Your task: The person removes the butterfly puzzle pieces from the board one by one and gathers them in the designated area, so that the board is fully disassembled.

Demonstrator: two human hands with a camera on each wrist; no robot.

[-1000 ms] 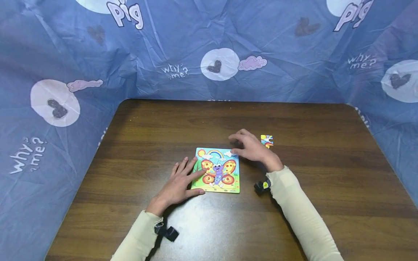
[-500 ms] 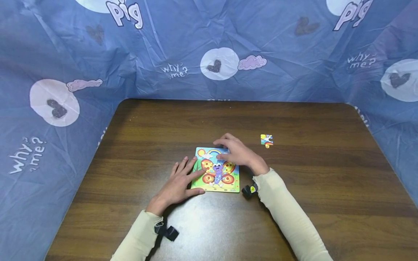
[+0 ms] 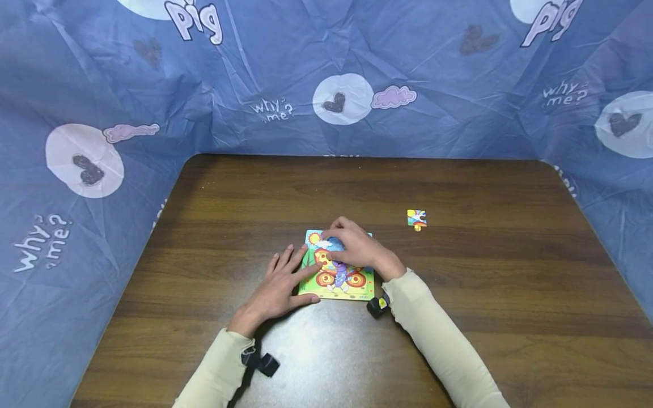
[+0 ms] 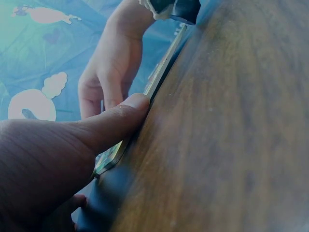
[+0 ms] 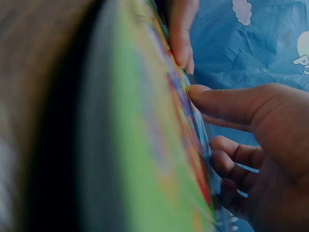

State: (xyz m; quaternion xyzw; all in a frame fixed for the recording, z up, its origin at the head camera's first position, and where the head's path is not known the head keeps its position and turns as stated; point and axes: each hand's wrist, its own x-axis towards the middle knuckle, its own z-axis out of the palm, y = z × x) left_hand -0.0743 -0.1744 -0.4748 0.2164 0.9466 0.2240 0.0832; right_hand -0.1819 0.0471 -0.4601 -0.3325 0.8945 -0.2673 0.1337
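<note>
A square jigsaw board [image 3: 364,290] with a butterfly, sun and flower-meadow picture lies mid-table. My left hand [image 3: 275,286] rests on its left side with fingers spread; in the left wrist view my left thumb [image 4: 116,121] lies along the near edge. Over the upper middle of the picture is my right hand [image 3: 357,247], hiding the rainbow. In the right wrist view, the right thumb [image 5: 227,102] and bent fingers [image 5: 236,154] stand apart, their tips right at the board's surface, and no loose piece shows between them. One jigsaw piece [image 3: 415,218] lies apart, right of the board.
The brown wooden table [image 3: 484,255] has rounded far corners. Behind and beside it hangs a blue printed cloth [image 3: 255,68]. Black wrist cameras sit at both cuffs, the right camera [image 3: 376,307] close to the board's lower right corner.
My right hand has moved left from near the loose piece and the board's upper right corner to the upper middle of the picture. The left hand and the board stay put.
</note>
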